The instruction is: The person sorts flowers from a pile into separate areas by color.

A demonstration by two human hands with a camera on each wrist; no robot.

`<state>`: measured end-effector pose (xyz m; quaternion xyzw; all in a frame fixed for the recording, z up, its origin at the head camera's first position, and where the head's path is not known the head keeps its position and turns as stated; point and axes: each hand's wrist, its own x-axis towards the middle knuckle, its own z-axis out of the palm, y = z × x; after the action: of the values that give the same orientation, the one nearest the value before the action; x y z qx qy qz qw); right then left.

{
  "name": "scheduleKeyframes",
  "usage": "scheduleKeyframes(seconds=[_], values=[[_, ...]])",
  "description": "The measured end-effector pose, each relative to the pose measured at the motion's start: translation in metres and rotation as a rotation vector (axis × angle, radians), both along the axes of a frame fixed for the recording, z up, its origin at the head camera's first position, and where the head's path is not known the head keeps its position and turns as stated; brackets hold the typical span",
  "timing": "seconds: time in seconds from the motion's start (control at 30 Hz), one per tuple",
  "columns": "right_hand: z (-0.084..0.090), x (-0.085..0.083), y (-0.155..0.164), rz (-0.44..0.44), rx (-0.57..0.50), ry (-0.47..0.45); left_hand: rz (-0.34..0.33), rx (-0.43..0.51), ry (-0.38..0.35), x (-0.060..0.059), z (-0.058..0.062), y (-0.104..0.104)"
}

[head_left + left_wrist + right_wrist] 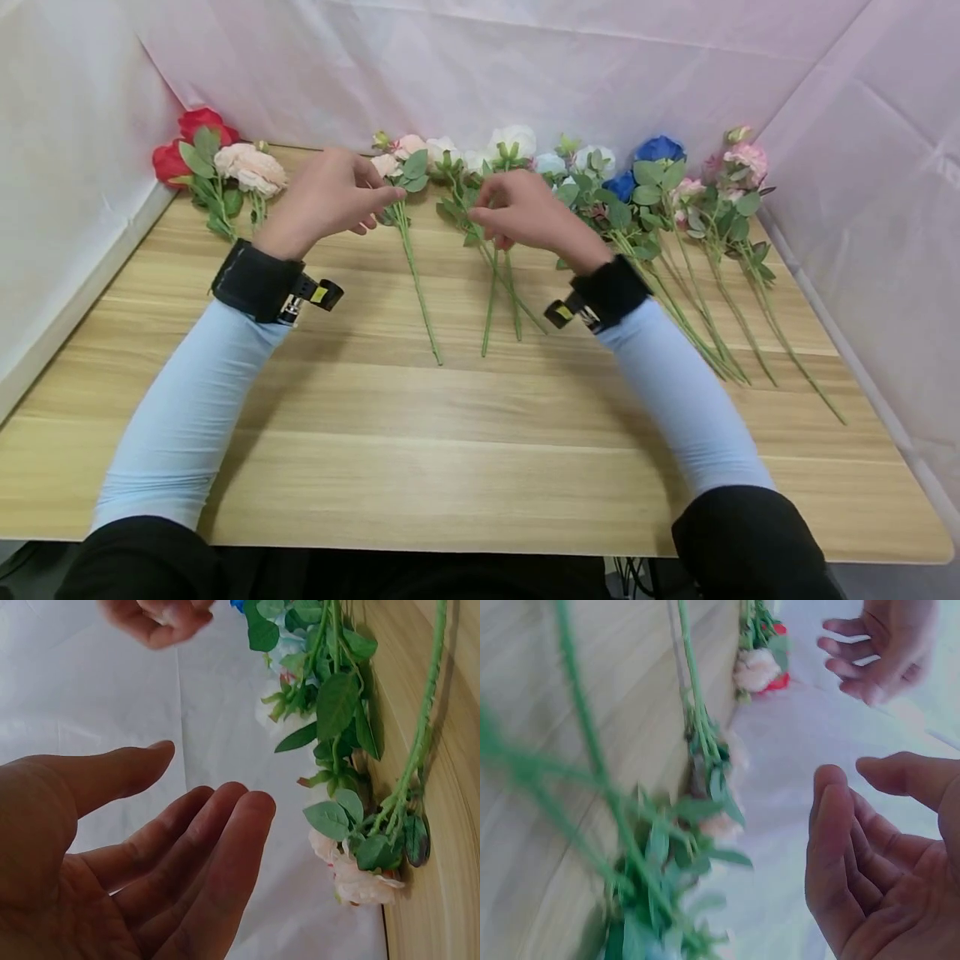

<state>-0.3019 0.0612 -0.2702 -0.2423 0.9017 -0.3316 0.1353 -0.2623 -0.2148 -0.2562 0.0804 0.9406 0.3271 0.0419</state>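
Item 1: the desk [465, 450], light wood, my landmark for everything below.

Item 2: my left hand [330, 200], hovering above the desk's far edge, fingers relaxed and loosely spread, gripping nothing. The left wrist view confirms an empty palm [135, 870].

Item 3: my right hand [525, 212], also above the far half of the desk, released, fingers softly bent, holding nothing; the right wrist view shows its bare palm [885, 862].

Item 4: peach-pink flower stem [408, 242], lying flat on the desk, its head toward the far edge, just beside my left fingertips.

Item 5: white flower stems [495, 275], lying on the desk under and beside my right hand.

Item 6: blue flowers [652, 158] and pink flowers [738, 167], toward the desk's far right corner.

Item 7: red and peach flowers [213, 162], at the desk's far left corner.
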Motion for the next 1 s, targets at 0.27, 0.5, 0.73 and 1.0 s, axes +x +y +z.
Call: scheduleKeyframes(seconds=[0.27, 0.5, 0.73, 1.0], values=[[0.006, 0.031, 0.046, -0.010, 0.056, 0.067, -0.058, -0.026, -0.012, 0.008, 0.003, 0.004], [0.011, 0.033, 0.058, -0.019, -0.002, 0.085, -0.102, -0.017, 0.016, 0.007, -0.002, 0.009], [0.008, 0.029, 0.064, -0.039, -0.028, 0.075, -0.069, -0.094, 0.035, -0.005, -0.012, 0.003], [0.006, 0.029, 0.069, -0.044, -0.056, 0.083, 0.248, -0.338, 0.045, -0.027, -0.027, -0.059]])
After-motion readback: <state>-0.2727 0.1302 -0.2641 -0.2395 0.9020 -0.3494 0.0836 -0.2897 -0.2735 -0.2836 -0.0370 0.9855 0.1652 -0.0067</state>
